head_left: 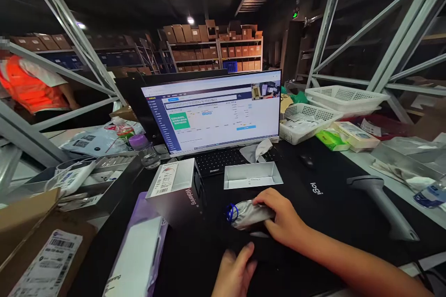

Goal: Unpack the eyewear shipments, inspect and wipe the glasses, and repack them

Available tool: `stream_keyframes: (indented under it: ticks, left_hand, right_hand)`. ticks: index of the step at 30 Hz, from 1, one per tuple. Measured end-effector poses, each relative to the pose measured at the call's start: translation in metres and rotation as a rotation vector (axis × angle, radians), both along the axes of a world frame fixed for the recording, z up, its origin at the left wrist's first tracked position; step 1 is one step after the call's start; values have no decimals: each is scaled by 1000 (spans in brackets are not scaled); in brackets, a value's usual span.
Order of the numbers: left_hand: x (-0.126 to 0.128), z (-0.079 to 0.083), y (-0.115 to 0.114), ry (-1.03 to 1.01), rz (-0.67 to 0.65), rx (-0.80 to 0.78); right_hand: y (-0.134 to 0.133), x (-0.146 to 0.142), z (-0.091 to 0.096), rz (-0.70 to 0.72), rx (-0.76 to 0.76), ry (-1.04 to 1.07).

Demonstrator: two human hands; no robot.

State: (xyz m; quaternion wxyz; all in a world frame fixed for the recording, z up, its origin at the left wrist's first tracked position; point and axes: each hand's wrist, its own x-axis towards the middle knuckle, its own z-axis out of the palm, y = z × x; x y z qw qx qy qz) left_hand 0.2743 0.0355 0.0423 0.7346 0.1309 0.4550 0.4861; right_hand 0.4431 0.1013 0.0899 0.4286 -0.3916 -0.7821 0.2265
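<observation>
Silvery bundle (252, 215): that's what I see in the person's right hand (280, 218), over the middle of a black desk mat (334, 209), the broadest thing on the desk. Next largest is the lit monitor (212, 118) behind it, a keyboard (219, 158) at its foot. A box printed "Wakening" (183, 204) stands left of the bundle, while a grey scanner (386, 204) lies well off to the right. Just beyond the bundle sits a shallow tray (251, 171). The right thumb and fingers pinch the bundle; the left hand (239, 269), near it, is half curled, holding what, if anything, I can't tell. Smallest, a blue coil (232, 212) marks the bundle's left end.
</observation>
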Motion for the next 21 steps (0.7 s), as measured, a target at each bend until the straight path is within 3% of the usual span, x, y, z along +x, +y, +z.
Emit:
stream_keyframes:
  ticks: [5,10,12,15,19,21]
  left_hand:
    - [-3,10,-2,125,36,-48]
    - [-1,5,-7,197,120,-95]
    - [0,2,-7,191,112,-110]
    - [1,-1,-5,172,94,-119]
    - [0,-10,-3,151,86,-71]
    - [-4,-17,-7,180,-35,-20]
  right_hand:
    - [-2,7,3,-33,101,-75]
    - [-6,18,23,-48,133,-230]
    - [-3,24,32,22,49,-168]
    - [4,26,38,86,-195,65]
    - [11,19,38,-4,-550,520]
    - [12,18,45,-91,-618,597]
